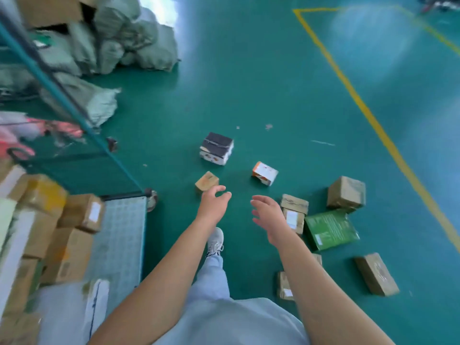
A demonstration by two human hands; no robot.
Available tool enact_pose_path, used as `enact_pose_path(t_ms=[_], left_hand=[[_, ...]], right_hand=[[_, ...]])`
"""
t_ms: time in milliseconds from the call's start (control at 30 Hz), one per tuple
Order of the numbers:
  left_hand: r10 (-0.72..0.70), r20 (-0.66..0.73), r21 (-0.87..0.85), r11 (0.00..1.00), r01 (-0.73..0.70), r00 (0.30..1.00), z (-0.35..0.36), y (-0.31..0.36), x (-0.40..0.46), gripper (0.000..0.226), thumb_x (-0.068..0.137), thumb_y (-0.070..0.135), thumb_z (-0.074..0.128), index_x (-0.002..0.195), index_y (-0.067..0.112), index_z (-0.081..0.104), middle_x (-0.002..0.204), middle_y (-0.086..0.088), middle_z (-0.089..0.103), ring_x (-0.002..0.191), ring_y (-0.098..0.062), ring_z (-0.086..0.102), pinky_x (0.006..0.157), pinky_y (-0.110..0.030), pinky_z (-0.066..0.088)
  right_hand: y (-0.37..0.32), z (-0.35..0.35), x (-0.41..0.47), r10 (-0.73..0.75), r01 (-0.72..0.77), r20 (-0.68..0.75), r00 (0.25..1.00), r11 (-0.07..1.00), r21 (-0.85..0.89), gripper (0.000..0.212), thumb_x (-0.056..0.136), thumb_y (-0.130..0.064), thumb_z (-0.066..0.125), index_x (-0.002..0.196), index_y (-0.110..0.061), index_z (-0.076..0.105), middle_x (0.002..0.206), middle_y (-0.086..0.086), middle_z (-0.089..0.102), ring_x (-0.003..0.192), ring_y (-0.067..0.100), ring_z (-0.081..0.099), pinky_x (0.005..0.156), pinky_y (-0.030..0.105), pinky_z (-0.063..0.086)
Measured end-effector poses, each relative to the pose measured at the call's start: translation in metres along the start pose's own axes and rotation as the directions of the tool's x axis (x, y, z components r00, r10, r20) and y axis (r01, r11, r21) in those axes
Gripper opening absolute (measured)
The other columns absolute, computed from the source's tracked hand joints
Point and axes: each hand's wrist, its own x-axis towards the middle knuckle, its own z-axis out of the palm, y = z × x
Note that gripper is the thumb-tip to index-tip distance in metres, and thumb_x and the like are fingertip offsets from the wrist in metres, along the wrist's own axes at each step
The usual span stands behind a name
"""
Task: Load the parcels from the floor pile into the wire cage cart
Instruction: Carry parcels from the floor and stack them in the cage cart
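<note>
Several parcels lie scattered on the green floor. A small brown box [206, 181] sits just beyond my left hand [215, 202], which is empty with loosely curved fingers. My right hand [267, 215] is spread and empty, beside two stacked brown parcels [293, 210]. Farther out lie a black-topped box [216, 148] and an orange-and-white box [265, 173]. A green flat parcel [331, 229] and more brown boxes [346, 192] [375, 273] lie to the right. The wire cage cart [124, 220] stands at left, holding several stacked cartons [84, 211].
Grey-green sacks [129, 38] are heaped at the upper left behind the cart. A cart wheel [151, 201] pokes out at the cart's near corner. A yellow floor line [368, 115] runs diagonally on the right. My leg and shoe [215, 241] stand between my arms.
</note>
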Motion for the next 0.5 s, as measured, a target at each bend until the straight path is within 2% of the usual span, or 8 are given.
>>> enact_pose_path(t_ms=[133, 233, 300, 367, 433, 500], left_hand=[[0.001, 0.131, 0.055, 0.998, -0.009, 0.991, 0.044, 0.035, 0.046, 0.031, 0.099, 0.031, 0.058, 0.13, 0.028, 0.06, 0.145, -0.001, 0.05, 0.114, -0.017, 0.05, 0.092, -0.03, 0.037], [-0.006, 0.227, 0.108, 0.994, -0.019, 0.974, 0.075, 0.067, 0.087, 0.03, 0.101, 0.031, 0.057, 0.13, 0.028, 0.059, 0.146, 0.0, 0.047, 0.113, -0.017, 0.048, 0.091, -0.031, 0.036], [-0.003, 0.278, 0.122, 0.992, -0.032, 0.96, 0.091, 0.086, 0.111, 0.031, 0.101, 0.031, 0.056, 0.132, 0.028, 0.059, 0.147, 0.001, 0.046, 0.113, -0.017, 0.048, 0.091, -0.031, 0.036], [0.0, 0.333, 0.132, 0.99, -0.047, 0.943, 0.108, 0.11, 0.138, 0.032, 0.101, 0.031, 0.056, 0.133, 0.027, 0.058, 0.147, 0.0, 0.047, 0.115, -0.017, 0.048, 0.092, -0.032, 0.036], [-0.002, 0.37, 0.142, 0.988, -0.055, 0.929, 0.119, 0.128, 0.159, 0.034, 0.101, 0.03, 0.056, 0.134, 0.026, 0.059, 0.145, 0.0, 0.05, 0.116, -0.017, 0.049, 0.092, -0.031, 0.036], [0.001, 0.412, 0.148, 0.987, -0.068, 0.911, 0.133, 0.147, 0.179, 0.035, 0.101, 0.029, 0.057, 0.135, 0.024, 0.059, 0.143, 0.002, 0.054, 0.118, -0.016, 0.05, 0.093, -0.029, 0.036]], right_hand=[[-0.014, -0.037, 0.037, 0.069, -0.054, -0.135, 0.988, 0.992, 0.116, 0.015, 0.101, -0.024, 0.058, 0.114, -0.028, 0.066, 0.107, 0.001, 0.066, 0.097, 0.019, 0.062, 0.097, 0.04, 0.055], [-0.035, -0.059, 0.069, 0.114, -0.072, -0.205, 0.972, 0.977, 0.202, 0.019, 0.099, -0.022, 0.059, 0.116, -0.024, 0.066, 0.099, 0.002, 0.065, 0.088, 0.018, 0.059, 0.079, 0.033, 0.054], [-0.05, -0.07, 0.085, 0.13, -0.073, -0.24, 0.962, 0.97, 0.233, 0.023, 0.099, -0.02, 0.058, 0.121, -0.019, 0.065, 0.096, 0.003, 0.063, 0.084, 0.019, 0.057, 0.072, 0.031, 0.049], [-0.069, -0.082, 0.104, 0.149, -0.062, -0.293, 0.944, 0.956, 0.286, 0.024, 0.099, -0.019, 0.058, 0.122, -0.017, 0.065, 0.099, 0.006, 0.065, 0.087, 0.02, 0.057, 0.077, 0.036, 0.052], [-0.083, -0.091, 0.116, 0.16, -0.052, -0.335, 0.928, 0.95, 0.308, 0.022, 0.1, -0.019, 0.058, 0.12, -0.018, 0.067, 0.104, 0.005, 0.066, 0.092, 0.019, 0.06, 0.088, 0.04, 0.057], [-0.097, -0.1, 0.129, 0.178, -0.044, -0.369, 0.912, 0.938, 0.344, 0.02, 0.101, -0.019, 0.057, 0.118, -0.019, 0.066, 0.102, 0.004, 0.065, 0.092, 0.019, 0.059, 0.089, 0.04, 0.056]])
